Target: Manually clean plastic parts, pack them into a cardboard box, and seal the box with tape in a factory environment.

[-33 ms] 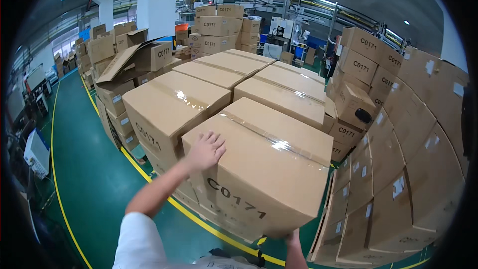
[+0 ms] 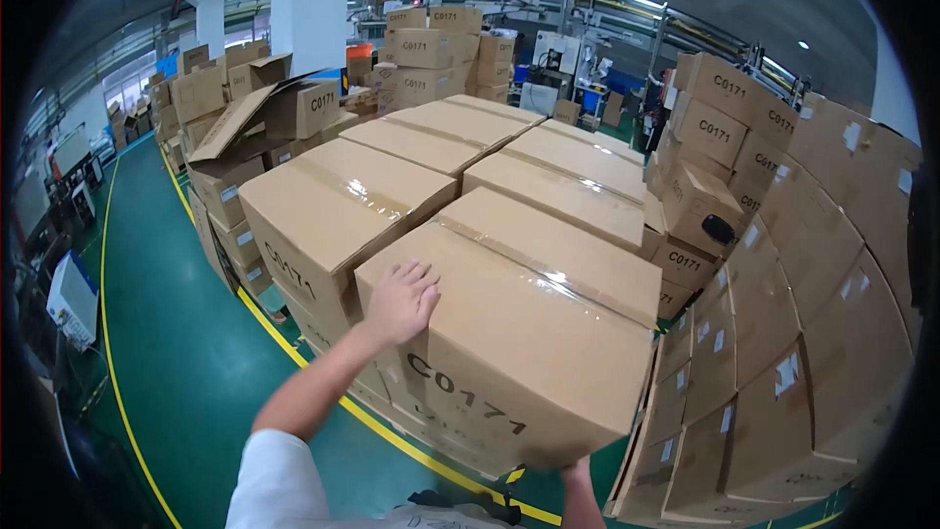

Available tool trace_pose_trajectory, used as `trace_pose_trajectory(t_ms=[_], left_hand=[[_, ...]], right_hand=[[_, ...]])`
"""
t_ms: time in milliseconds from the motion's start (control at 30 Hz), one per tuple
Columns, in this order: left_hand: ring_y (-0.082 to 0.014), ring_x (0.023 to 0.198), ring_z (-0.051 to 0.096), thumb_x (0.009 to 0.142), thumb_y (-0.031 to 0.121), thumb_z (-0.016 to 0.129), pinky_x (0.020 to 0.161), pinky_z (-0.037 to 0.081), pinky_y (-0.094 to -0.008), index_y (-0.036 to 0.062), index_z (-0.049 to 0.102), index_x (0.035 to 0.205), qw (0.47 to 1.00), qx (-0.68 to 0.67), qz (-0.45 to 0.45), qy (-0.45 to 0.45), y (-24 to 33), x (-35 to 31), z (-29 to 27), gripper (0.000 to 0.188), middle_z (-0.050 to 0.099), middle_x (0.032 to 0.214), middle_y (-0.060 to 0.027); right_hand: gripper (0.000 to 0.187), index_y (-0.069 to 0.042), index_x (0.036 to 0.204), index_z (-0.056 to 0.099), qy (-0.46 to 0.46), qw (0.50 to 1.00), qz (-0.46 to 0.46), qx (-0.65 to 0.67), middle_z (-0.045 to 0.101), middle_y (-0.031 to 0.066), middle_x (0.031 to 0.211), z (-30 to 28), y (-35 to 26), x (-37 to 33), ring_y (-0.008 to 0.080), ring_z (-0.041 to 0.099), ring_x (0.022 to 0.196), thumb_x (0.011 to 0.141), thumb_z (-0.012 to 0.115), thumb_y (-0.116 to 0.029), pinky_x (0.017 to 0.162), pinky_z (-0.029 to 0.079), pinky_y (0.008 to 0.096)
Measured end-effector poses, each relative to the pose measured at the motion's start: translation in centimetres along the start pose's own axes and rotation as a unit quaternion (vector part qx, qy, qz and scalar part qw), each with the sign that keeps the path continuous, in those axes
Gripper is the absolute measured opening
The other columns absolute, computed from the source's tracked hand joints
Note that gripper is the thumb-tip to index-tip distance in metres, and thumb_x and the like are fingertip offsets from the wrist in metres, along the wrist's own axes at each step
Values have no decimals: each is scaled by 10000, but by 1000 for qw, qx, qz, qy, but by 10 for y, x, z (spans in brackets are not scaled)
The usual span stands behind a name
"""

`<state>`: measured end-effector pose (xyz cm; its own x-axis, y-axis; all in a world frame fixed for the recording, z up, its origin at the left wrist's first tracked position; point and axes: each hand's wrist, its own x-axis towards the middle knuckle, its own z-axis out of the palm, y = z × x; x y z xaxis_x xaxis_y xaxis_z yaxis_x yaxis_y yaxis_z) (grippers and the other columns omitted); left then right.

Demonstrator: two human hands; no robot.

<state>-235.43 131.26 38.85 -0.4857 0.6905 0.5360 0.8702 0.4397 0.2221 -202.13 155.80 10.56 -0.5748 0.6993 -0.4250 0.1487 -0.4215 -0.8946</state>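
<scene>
A large brown cardboard box [image 2: 529, 274], taped along its top, stands at the near end of a block of similar boxes. My left hand [image 2: 401, 302] lies on its top at the near left edge, fingers stretched out over the cardboard. Under the lower right corner of the same box is my right hand [image 2: 576, 471]. The box hides the fingers of that hand. To the left, separated by a narrow gap, sits another taped box [image 2: 343, 196]. Behind the near box is one more closed box [image 2: 553, 198].
Wrapped cartons [image 2: 754, 362] form a tall stack close on the right. An opened carton [image 2: 279, 118] with raised flaps tops a pile at the left. Green floor [image 2: 166, 313] with yellow lines runs along the left. A white pillar [image 2: 310, 10] rises behind.
The near box's right corner sits very slightly farther right. Both hands keep their places on it.
</scene>
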Motion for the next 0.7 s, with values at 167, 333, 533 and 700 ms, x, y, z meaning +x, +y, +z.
trace_pose_trajectory(t_ms=[167,333,533,700], left_hand=[[-336,1001,609,807,127,481,900,444,-433,1,653,933,974,-55,81,205,-22,-11,28,247,653,1009,-176],[-328,885,655,768,79,444,824,491,-429,4,639,824,955,-11,96,279,-40,6,40,216,673,908,-172],[-350,908,647,885,194,338,824,475,-459,-12,627,828,953,-29,108,281,-41,1,51,359,671,927,-189],[-387,915,617,925,190,305,832,457,-475,-31,604,880,940,-71,142,301,-51,4,72,374,664,931,-203]], right_hand=[[580,17,1314,395,-15,996,67,-60,469,129,1286,5,20,67,211,444,1170,991,271,-448,985,341,338],[589,15,1330,379,-29,989,126,-74,451,129,1312,-6,52,87,211,424,1201,990,267,-453,1005,324,336],[599,11,1348,360,-32,988,144,-50,429,129,1344,9,81,91,210,401,1238,989,263,-459,1029,304,333],[608,9,1363,343,-21,996,81,4,411,129,1370,34,60,95,210,382,1269,989,260,-464,1049,287,332]])
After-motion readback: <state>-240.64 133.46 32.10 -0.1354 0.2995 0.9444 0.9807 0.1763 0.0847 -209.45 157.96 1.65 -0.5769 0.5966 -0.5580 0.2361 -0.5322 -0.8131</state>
